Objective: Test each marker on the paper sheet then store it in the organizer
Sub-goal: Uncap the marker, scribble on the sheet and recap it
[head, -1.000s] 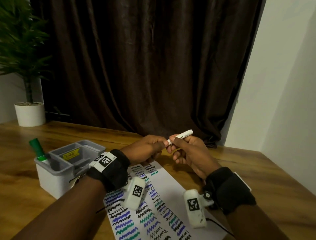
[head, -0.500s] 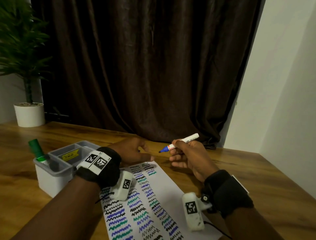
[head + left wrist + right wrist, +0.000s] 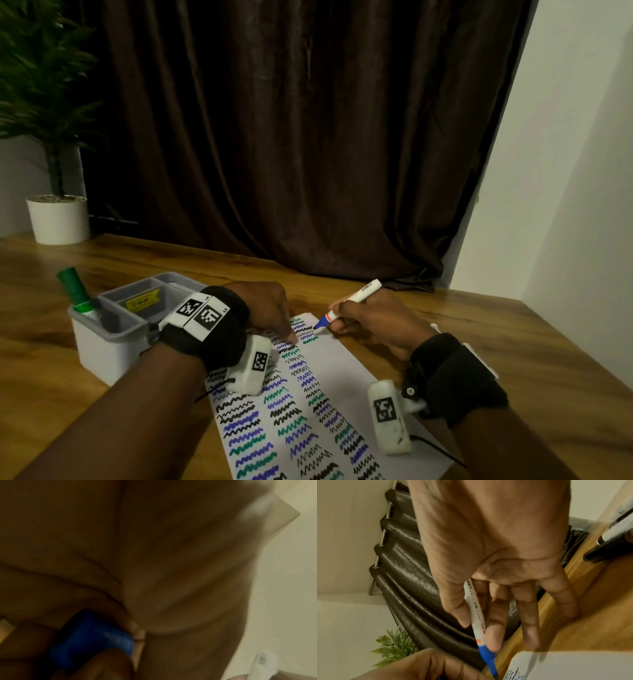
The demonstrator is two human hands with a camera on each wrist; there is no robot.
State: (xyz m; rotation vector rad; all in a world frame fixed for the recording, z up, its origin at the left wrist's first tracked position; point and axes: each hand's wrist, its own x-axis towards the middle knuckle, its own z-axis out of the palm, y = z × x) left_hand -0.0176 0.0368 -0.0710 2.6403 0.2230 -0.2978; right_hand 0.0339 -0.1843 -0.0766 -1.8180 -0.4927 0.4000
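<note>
My right hand (image 3: 342, 320) grips an uncapped white marker (image 3: 347, 303) like a pen, also seen in the right wrist view as the marker (image 3: 476, 620). Its blue tip points down at the far end of the paper sheet (image 3: 363, 373), beside the top squiggles. My left hand (image 3: 274, 318) rests on the sheet with one fingertip pressing it. In the left wrist view its curled fingers hold the blue cap (image 3: 91, 639). The grey-and-white organizer (image 3: 102, 346) stands left of the sheet with a green marker (image 3: 73, 289) upright in its near-left compartment.
The sheet (image 3: 573, 666) carries columns of black, blue and green squiggles. More markers (image 3: 614, 536) lie on the wooden table to my right. A potted plant (image 3: 58, 219) stands at the far left, a dark curtain (image 3: 308, 137) hangs behind the table, and a white wall closes the right side.
The hands pulled the cap off the marker and separated. Both then dropped to the sheet: the left hand now rests on it with the cap, and the marker tip came down to its far end.
</note>
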